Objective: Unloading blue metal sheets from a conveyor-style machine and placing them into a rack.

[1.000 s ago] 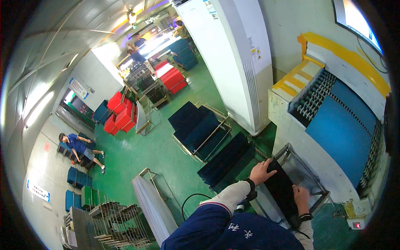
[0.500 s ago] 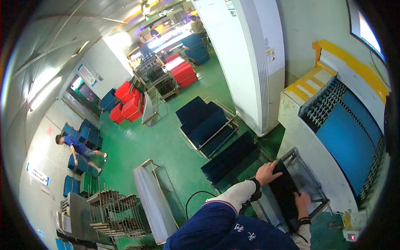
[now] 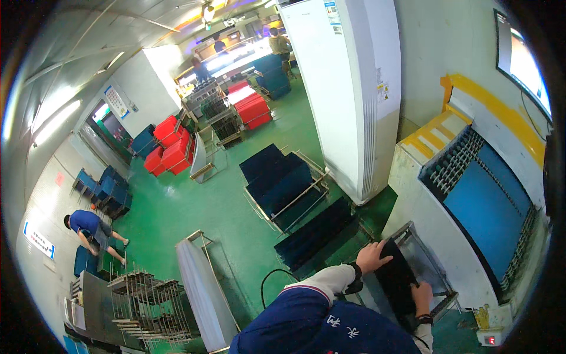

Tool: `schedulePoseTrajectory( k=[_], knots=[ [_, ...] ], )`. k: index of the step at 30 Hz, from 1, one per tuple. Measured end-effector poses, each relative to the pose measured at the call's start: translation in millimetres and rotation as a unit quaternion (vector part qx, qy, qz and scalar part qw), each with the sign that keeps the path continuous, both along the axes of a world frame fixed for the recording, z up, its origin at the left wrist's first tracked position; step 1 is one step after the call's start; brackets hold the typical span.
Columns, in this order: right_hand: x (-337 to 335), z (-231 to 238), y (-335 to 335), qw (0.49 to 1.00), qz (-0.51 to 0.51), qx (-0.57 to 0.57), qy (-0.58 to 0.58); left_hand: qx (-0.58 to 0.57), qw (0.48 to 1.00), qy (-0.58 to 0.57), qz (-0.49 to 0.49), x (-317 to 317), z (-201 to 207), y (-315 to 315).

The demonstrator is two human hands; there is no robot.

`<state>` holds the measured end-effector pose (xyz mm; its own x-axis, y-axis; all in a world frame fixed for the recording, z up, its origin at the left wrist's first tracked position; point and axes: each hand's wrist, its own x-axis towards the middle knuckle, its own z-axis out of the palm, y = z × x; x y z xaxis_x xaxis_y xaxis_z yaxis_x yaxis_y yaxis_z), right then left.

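A: What do the hands hold?

B: Both grip a flat black rectangular panel [image 3: 396, 277], matte and stiff-looking, lying in a grey metal tray cart [image 3: 433, 265] just in front of the person. The left hand [image 3: 372, 257] rests on its far upper corner, fingers spread and curled over the edge. The right hand [image 3: 422, 294] clasps the near lower edge, fingers folded around it.

A: How does the panel lie?

B: Its long axis runs from the near right up to the far left, between the two hands; both hands are on it, so neither is nearer.

A: And beyond?

B: A white machine with a blue ribbed conveyor bed [image 3: 489, 206] stands just past the cart. Further left, dark blue trays on a metal trolley [image 3: 282, 180] sit on the glossy green floor [image 3: 200, 206].
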<state>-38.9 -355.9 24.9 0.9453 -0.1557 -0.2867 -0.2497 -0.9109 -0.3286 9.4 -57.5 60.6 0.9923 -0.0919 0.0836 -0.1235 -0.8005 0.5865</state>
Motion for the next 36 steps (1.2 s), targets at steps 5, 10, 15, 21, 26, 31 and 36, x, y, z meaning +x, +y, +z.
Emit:
schedulePoseTrajectory(
  k=[5,10,15,21,26,31,36],
  knots=[
    [-0.9,8.5,6.8,1.000,-0.013,0.012,-0.014,0.001,1.000,-0.004,0.002,-1.3,-1.4,2.6],
    [1.1,-3.2,-0.5,0.998,0.019,-0.056,-0.015,0.000,1.000,-0.010,0.009,-1.9,1.3,-0.1],
    [1.4,-5.9,0.4,1.000,-0.008,-0.023,-0.016,-0.004,1.000,-0.007,0.012,-2.8,0.9,0.8],
    [-1.8,-2.3,3.3,0.999,-0.025,-0.025,-0.025,-0.004,1.000,-0.003,0.012,-3.3,5.8,-0.4],
    [-2.9,6.0,6.3,1.000,-0.022,-0.016,-0.016,-0.001,1.000,-0.002,0.011,-4.4,9.2,-0.5],
    [-3.0,5.4,5.9,0.999,-0.019,-0.019,-0.022,0.001,1.000,0.007,0.009,-4.4,11.5,-1.3],
    [-3.1,10.5,9.0,0.999,-0.018,-0.020,-0.019,0.007,1.000,0.022,0.007,-3.3,6.8,0.8]
  ],
)
